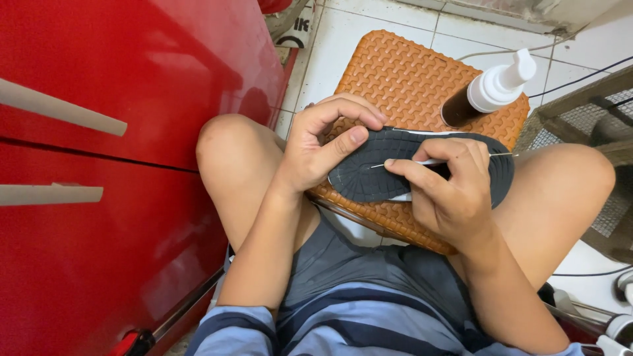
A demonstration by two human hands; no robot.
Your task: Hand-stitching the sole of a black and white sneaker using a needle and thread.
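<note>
A shoe (376, 173) lies sole-up across my lap, its dark grey tread facing me, with a strip of white upper showing at the edge. My left hand (324, 146) grips the toe end, thumb pressed flat on the sole. My right hand (450, 191) pinches a long thin needle (504, 155) and rests on the sole's middle. The needle's tip touches the tread near my left thumb. The heel end is partly hidden by my right hand.
An orange woven plastic stool (409, 79) stands under the shoe between my bare knees. A brown bottle with a white pump cap (488, 92) lies on it. A red cabinet (105, 165) fills the left. A wooden mesh frame (593, 112) and cables sit at the right on white tiles.
</note>
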